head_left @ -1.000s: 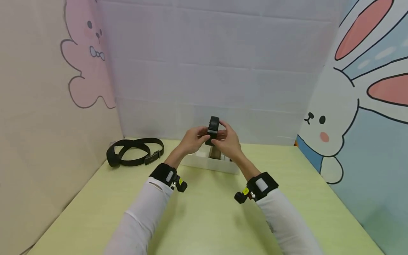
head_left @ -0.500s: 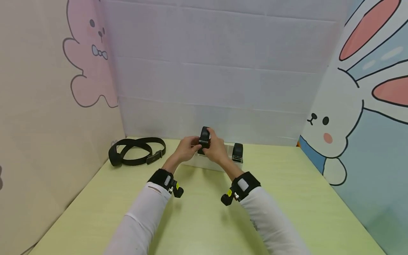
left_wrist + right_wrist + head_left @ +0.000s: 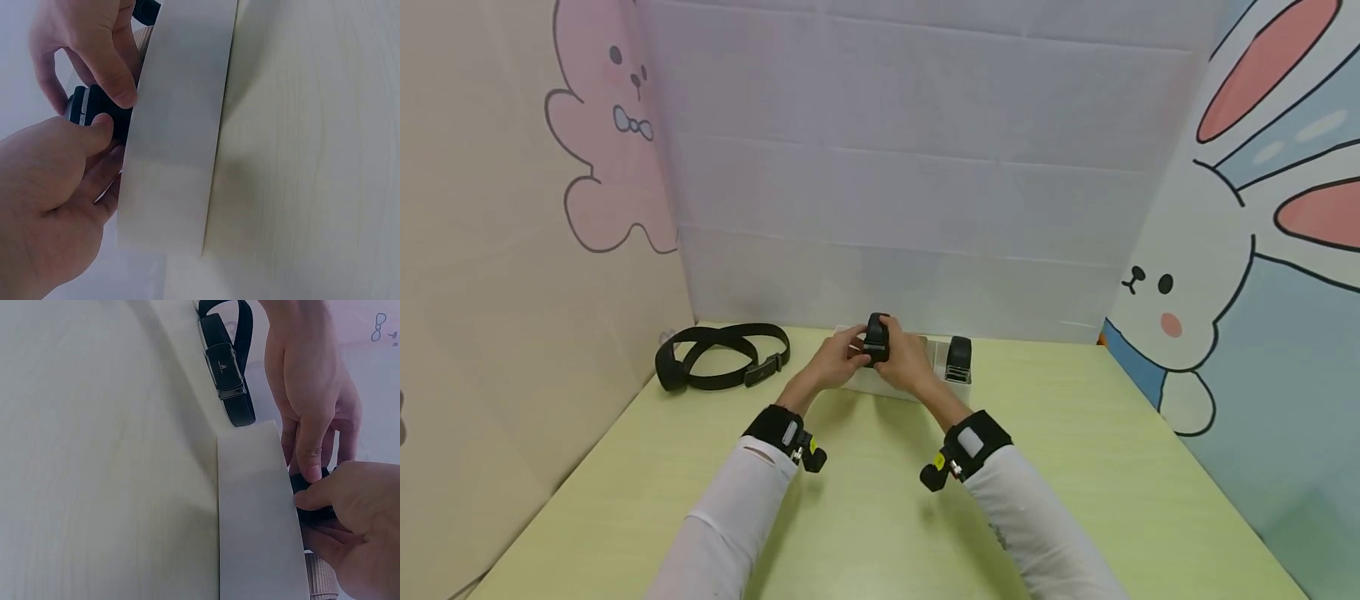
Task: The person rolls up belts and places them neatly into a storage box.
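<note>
Black rolled belt [image 3: 876,337] was pinched by both the left hand [image 3: 833,362] and the right hand [image 3: 907,364] just above the white rectangular box [image 3: 880,383] at the far edge of the pale green worktop [image 3: 865,517]. One rolled belt [image 3: 958,358] already stood in the box; a loose black belt [image 3: 722,357] lay uncoiled near the far left corner. Box compartments were hidden by the hands.

The head camera looks forward and down over the table [image 3: 865,517]; both wrist cameras sit close, sharing the white box [image 3: 175,125]
</note>
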A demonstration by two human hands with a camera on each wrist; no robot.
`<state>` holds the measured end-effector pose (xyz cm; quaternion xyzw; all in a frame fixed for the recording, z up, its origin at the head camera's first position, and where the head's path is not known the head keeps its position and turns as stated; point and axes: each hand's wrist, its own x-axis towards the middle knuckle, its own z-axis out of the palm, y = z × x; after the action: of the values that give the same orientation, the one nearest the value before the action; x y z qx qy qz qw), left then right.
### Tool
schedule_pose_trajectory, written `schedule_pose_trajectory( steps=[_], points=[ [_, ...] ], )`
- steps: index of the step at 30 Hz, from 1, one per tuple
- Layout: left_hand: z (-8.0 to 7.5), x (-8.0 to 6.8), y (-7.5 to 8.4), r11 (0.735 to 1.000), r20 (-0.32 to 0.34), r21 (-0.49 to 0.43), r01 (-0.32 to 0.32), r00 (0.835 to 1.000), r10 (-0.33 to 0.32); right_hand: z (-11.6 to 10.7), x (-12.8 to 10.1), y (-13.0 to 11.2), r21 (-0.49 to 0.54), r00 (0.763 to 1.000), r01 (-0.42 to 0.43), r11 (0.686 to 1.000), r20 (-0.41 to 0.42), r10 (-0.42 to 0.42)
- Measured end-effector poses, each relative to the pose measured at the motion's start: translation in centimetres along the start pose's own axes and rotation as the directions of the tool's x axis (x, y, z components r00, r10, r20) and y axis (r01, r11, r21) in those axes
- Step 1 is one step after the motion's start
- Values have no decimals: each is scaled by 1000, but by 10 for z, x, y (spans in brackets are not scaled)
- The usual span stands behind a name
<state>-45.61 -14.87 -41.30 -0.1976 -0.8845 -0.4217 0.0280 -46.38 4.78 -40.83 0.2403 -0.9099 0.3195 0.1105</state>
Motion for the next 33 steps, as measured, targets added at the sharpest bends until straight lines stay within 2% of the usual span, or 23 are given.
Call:
schedule_pose_trajectory(
  steps=[2,3,8,9,10,17,24,30,33],
  points=[
    [0,-1,1,999,19,32,-26,999,25,-9,-5,-10,21,999,-31,999,45,30],
    [0,-1,1,998,28,51,-40,999,38,-4,-1,3,25,999,-16,1000,52,15],
    [-4,-2,9,982,51,165,-96,995,88,-10,1,0,-23,995,-35,999,95,37],
    [-5,-2,11,979,50,180,-98,995,91,-11,1,-1,-26,995,-33,999,98,36],
    [-6,-3,13,976,47,194,-98,995,91,-19,-5,-17,-38,992,-60,997,111,64],
    [-2,-2,13,963,22,253,-92,996,89,-23,-7,-23,-36,988,-97,995,114,101],
    [2,-7,6,965,30,245,-91,996,86,-21,-11,-22,-53,990,-74,996,116,80],
    [-3,-9,8,970,72,232,-72,996,57,-23,-14,-26,-139,988,-37,990,143,57],
    [-4,-13,5,964,72,246,-98,994,83,-22,-19,-24,-167,989,-9,986,142,33]
  ],
)
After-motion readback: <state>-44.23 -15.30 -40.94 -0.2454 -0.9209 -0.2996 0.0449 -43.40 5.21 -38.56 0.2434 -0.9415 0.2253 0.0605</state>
